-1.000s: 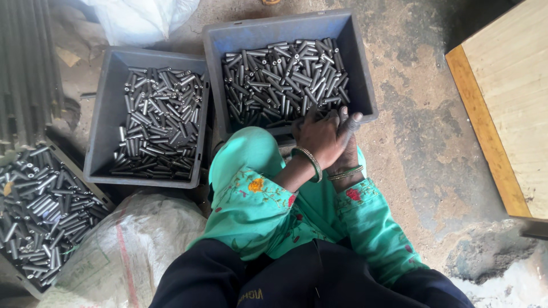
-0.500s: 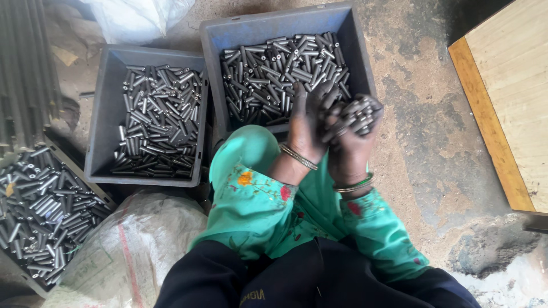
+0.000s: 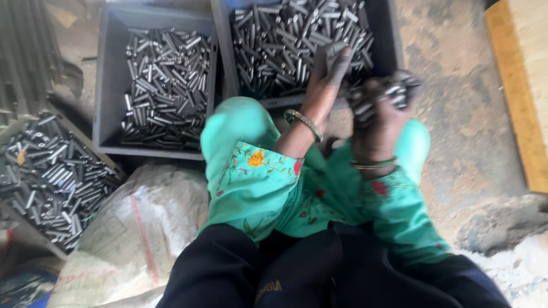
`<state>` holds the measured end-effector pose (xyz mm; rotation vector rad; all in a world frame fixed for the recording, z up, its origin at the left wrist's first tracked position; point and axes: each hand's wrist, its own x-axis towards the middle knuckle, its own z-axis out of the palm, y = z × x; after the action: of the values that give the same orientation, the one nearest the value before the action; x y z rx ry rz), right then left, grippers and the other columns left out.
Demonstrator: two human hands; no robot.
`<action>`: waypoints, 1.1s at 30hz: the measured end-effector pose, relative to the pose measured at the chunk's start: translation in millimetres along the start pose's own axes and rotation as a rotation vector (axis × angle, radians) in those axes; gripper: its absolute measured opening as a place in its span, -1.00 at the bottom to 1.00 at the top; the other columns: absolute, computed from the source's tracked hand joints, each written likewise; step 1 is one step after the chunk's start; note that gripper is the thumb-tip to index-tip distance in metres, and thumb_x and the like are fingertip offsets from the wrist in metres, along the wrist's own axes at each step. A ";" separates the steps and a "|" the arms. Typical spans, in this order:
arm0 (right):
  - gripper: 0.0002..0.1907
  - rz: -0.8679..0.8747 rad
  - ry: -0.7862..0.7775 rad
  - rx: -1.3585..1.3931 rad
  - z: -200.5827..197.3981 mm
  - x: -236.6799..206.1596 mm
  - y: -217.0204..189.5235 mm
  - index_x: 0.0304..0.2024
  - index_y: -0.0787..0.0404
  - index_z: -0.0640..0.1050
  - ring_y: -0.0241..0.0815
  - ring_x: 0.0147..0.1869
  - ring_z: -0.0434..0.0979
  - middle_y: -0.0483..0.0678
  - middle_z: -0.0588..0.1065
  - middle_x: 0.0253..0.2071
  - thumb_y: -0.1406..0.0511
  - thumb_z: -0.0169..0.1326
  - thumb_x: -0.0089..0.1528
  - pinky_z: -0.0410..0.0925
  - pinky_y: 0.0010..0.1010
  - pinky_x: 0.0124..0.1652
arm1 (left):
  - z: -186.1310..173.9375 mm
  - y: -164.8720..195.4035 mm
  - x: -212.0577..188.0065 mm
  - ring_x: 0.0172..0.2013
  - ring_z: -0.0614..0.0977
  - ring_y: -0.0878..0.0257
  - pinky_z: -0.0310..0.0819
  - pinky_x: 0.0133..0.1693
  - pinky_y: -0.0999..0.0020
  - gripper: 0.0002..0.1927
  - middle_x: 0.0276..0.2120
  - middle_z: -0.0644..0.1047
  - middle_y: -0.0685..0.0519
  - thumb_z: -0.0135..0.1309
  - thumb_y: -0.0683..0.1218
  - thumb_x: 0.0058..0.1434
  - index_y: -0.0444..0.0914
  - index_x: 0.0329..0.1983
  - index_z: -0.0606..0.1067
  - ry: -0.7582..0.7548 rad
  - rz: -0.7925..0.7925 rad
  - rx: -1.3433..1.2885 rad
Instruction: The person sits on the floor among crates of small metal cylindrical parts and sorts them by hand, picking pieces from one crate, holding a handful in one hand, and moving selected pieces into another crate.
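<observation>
My right hand [image 3: 379,117] is shut on a handful of short grey metal pins [image 3: 385,91], held just in front of the near wall of a grey crate [image 3: 394,40]. That crate is full of the same pins [image 3: 291,34]. My left hand [image 3: 330,71] stretches flat over the crate's near edge, fingers extended and holding nothing I can see. Both wrists wear bangles. Green embroidered sleeves and knees sit below the hands. The picture is somewhat blurred.
A second grey crate [image 3: 108,91] of pins stands to the left, and a third crate [image 3: 17,214] lies at the far left. A white sack [image 3: 142,228] rests by my left knee. A wooden board [image 3: 522,85] lies on the dirt floor at the right. Long metal rods [image 3: 23,51] are at the top left.
My right hand has come up out of the crate with a handful of pins and moved right and toward me. The left hand has separated from it and stays over the crate.
</observation>
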<state>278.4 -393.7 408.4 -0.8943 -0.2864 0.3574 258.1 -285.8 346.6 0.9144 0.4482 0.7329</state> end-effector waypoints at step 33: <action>-0.89 0.383 0.300 0.389 -161.9 -34.5 -145.7 -0.07 0.16 0.46 -0.19 -0.22 0.40 -0.04 0.45 -0.23 0.29 0.00 0.58 0.35 -0.24 -0.07 | -151.6 -309.9 -56.3 -0.04 0.64 -0.13 0.54 0.00 -0.01 -0.63 -0.07 0.61 -0.18 0.09 0.08 0.16 -0.18 -0.05 0.60 -0.867 -1.038 1.669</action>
<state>336.6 -605.8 425.1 -0.6022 0.2323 0.6017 240.5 -367.5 7.2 2.0816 0.6032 -1.2540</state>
